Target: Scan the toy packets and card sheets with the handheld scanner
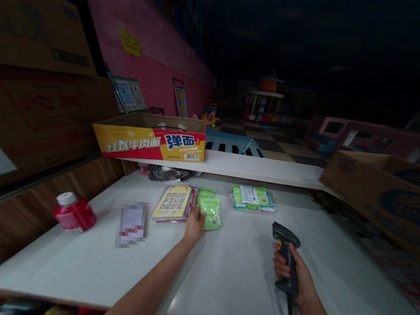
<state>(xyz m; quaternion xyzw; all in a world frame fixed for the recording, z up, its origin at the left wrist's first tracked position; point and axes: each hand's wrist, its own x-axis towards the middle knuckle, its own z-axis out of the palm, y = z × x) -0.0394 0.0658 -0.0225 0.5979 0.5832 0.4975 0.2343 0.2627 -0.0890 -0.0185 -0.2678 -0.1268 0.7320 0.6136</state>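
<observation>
My left hand (195, 225) pinches the left edge of a bright green packet (211, 213) over the white counter. Just behind it lies another green packet (206, 195). Left of that hand rests a stack of booklets (173, 202) with a yellow cover and a grid of dark squares. My right hand (293, 272) is wrapped round the grip of a black barcode scanner (287, 256), its head pointing up and left and its cable hanging down. A pile of flat packets (252, 197), green on top, lies farther back between the two hands.
A red bottle with a white cap (74, 213) and a blurred-out flat item (132, 224) are on the left of the counter (228, 278). A raised ledge (261, 168) runs behind, bearing a red-and-yellow carton (150, 142). Cardboard boxes stand left and right.
</observation>
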